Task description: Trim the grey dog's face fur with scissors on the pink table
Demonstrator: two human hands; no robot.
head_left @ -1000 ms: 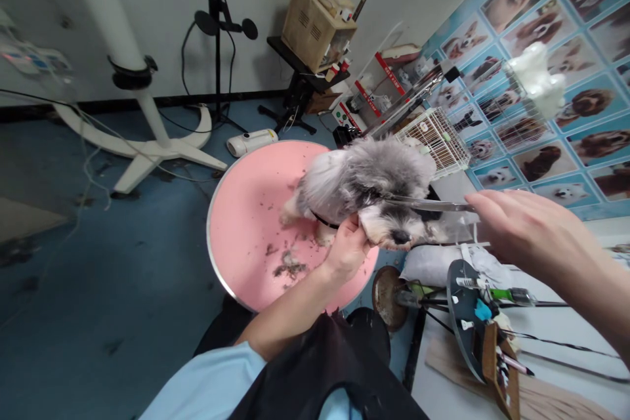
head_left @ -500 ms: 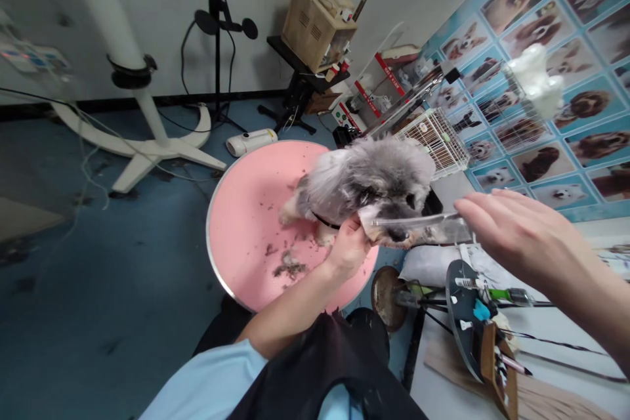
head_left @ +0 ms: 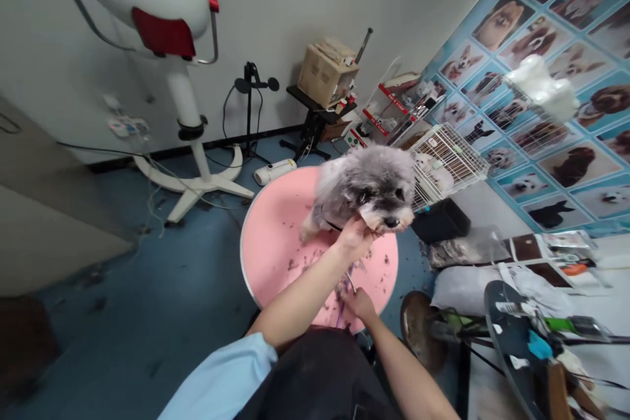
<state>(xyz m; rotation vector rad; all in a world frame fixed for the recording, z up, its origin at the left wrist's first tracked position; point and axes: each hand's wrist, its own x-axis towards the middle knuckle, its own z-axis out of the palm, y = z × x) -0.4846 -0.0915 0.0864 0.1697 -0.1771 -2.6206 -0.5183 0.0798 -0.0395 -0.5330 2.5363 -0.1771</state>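
Left hand (head_left: 357, 237) pinching dog (head_left: 378, 174) at chin; right hand (head_left: 362, 306) gripping slim tool (head_left: 350, 281); red shelf lettering (head_left: 392, 98) illegible

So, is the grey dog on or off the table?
On: the dog has a pale paw on the pink table, with the left hand at its chin.

From the middle of the table (head_left: 268, 230), the dog (head_left: 377, 167) is at one o'clock, muzzle toward four. The left hand (head_left: 357, 237) holds it under the jaw; the right hand (head_left: 361, 305), lower, at five o'clock, grips a slim tool (head_left: 351, 282), too small to make out. Hair (head_left: 293, 264) lies scattered on the table. Past the rim, a white device (head_left: 274, 172) rests on the floor at eleven, a box (head_left: 322, 77) stands at twelve, a cage (head_left: 465, 161) at two, and a stool (head_left: 418, 321) at four.
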